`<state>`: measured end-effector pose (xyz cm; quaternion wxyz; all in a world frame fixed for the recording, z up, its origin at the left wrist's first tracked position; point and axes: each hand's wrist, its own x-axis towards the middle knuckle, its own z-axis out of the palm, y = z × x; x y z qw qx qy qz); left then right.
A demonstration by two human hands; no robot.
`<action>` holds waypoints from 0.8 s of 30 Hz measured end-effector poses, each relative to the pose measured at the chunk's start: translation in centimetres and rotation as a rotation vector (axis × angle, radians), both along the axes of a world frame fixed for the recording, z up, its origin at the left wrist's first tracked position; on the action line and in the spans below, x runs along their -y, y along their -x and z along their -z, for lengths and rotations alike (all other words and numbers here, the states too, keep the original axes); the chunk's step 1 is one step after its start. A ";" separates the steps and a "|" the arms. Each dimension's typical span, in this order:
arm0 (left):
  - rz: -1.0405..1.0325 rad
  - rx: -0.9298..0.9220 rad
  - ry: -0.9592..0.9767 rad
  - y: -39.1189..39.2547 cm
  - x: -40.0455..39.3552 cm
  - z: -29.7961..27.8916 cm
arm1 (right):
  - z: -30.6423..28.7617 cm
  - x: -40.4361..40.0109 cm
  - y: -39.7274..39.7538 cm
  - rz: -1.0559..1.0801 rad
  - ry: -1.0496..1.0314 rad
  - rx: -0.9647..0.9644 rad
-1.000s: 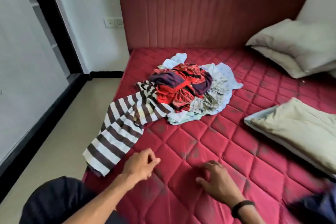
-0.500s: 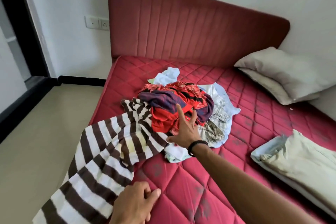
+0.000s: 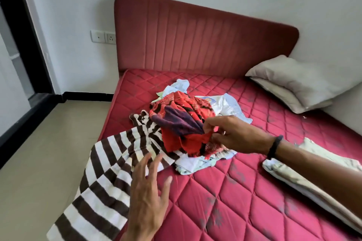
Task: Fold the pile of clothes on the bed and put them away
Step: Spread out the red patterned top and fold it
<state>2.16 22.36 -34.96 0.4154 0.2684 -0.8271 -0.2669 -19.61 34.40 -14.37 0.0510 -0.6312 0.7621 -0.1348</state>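
My right grip (image 3: 231, 135) pinches the red garment (image 3: 186, 121) atop the pile mid-bed (image 3: 244, 191), likely to pull 1 piece free, while my left grip (image 3: 148, 193) hovers wide, empty, above the striped cloth (image 3: 105, 172).

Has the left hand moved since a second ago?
Yes. The left hand has lifted off the mattress and opened, reaching toward the striped cloth.

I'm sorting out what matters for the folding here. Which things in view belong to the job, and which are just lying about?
Part of the job:
- red patterned garment, pinched by the right hand
- brown-and-white striped garment
- white clothes under the pile
- left hand, open, above the striped garment

Just lying about:
- grey pillow
- cream pillow
- wall sockets
- headboard
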 end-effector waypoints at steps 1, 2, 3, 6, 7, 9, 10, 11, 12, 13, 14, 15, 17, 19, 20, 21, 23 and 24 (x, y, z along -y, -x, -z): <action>0.000 0.006 0.040 -0.1 -0.1 -0.5 | -1.9 -1.8 -1.4 -0.032 -0.040 0.016; -0.002 0.031 0.077 -0.5 -0.7 -1.1 | -3.7 -3.8 -3.0 -0.055 -0.070 0.047; 0.006 0.057 0.129 -0.7 -1.3 -1.5 | -5.4 -5.6 -4.3 -0.063 -0.097 0.094; 0.029 0.092 0.299 -1.4 -3.8 -3.1 | -9.8 -10.2 -7.0 -0.070 -0.122 0.227; 0.039 0.075 0.304 -1.9 -4.5 -3.6 | -10.9 -11.6 -7.3 -0.075 -0.097 0.262; 0.079 -0.007 0.215 -2.3 -5.3 -4.6 | -12.9 -13.8 -7.2 -0.048 0.026 0.323; 0.116 -0.069 0.156 -2.7 -5.9 -5.4 | -13.6 -15.1 -7.0 -0.012 0.121 0.339; 0.144 -0.133 0.099 -3.1 -6.1 -6.3 | -14.3 -16.1 -6.5 0.033 0.219 0.348; 0.159 -0.184 0.046 -3.6 -6.3 -7.6 | -15.1 -17.2 -6.1 0.078 0.323 0.349; 0.152 -0.226 0.010 -4.1 -6.0 -9.1 | -15.8 -18.0 -5.6 0.124 0.425 0.351; 0.123 -0.265 -0.004 -4.4 -5.4 -10.8 | -16.4 -18.7 -4.9 0.175 0.522 0.370; 0.087 -0.308 -0.007 -4.7 -4.8 -12.7 | -17.1 -19.8 -4.2 0.243 0.614 0.375; -0.005 -0.398 -0.081 -4.9 -3.3 -16.7 | -17.5 -21.3 -2.0 0.408 0.715 0.272; -0.073 -0.432 -0.165 -4.6 -1.7 -20.2 | -16.6 -22.4 0.6 0.562 0.695 0.170; -0.096 -0.408 -0.160 -4.4 -0.9 -21.5 | -15.7 -23.2 1.7 0.630 0.698 0.171; -0.123 -0.365 -0.127 -4.3 0.0 -22.6 | -14.7 -23.9 2.9 0.689 0.723 0.204; -0.148 -0.256 -0.004 -4.7 1.9 -24.8 | -13.1 -25.5 4.4 0.836 0.830 0.253; -0.150 -0.200 0.043 -5.1 3.2 -25.7 | -12.5 -26.4 5.0 0.898 0.884 0.275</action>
